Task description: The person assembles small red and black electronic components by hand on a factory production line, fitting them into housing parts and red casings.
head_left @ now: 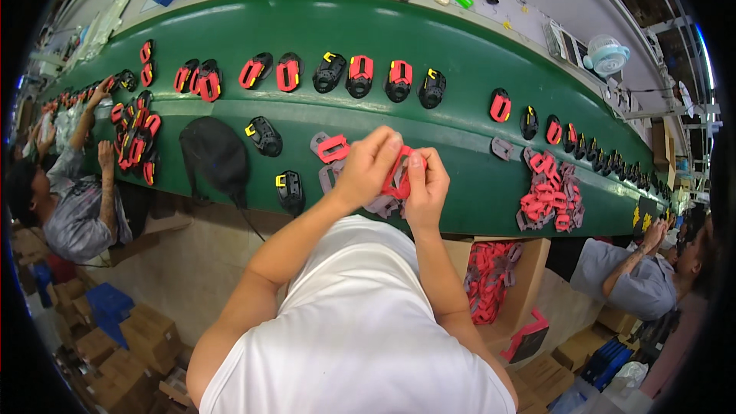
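Both my hands meet over the green bench, pinching a red plastic frame [396,177] with an open slot between them. My left hand [366,171] is closed on its upper left side, and my right hand [426,184] is closed on its right side. Grey parts [382,206] lie just under the frame, partly hidden by my hands. Left of my left hand rests a red frame [333,149] on a grey piece. Farther left sit two black housings with yellow clips, one higher [264,137] and one near the edge [290,192].
Red-topped black units [360,77] line the green bench's [452,161] far side. A pile of red and grey parts [550,193] lies right, above a cardboard box [530,291] of similar parts. A black pouch-like item [215,155] lies left. Co-workers sit at both sides.
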`<state>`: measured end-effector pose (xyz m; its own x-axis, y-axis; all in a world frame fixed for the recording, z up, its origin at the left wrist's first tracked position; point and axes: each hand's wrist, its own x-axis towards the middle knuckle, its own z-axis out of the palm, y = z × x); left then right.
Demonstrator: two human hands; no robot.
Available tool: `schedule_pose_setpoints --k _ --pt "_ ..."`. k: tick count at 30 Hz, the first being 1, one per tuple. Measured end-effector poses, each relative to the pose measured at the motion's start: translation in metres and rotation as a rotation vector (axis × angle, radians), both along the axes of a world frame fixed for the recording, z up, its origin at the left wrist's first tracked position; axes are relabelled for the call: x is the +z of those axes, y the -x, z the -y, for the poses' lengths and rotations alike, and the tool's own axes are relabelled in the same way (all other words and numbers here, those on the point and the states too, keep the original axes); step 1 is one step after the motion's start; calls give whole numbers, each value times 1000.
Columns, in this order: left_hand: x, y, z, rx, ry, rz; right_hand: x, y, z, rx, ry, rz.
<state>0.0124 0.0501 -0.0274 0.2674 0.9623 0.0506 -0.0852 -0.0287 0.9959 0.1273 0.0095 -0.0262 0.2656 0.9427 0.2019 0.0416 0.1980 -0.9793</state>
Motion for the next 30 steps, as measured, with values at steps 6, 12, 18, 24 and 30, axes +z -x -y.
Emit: schedule_pose_setpoints --k 6,12,18,24,30 --pt "-136 74 -163 470 -200 -833 3 -3 7 81 289 0" --pt "-171 91 -213 408 -61 -1311 2 9 -3 152 420 -5" --pt "-101 59 -179 331 -4 -880 20 -16 -27 26 288 -152" --pt "-44 18 -67 96 32 -166 28 -20 -39 -12 162 -205" --pt "5 2 -5 -191 234 217 14 -36 -18 66 158 -153"
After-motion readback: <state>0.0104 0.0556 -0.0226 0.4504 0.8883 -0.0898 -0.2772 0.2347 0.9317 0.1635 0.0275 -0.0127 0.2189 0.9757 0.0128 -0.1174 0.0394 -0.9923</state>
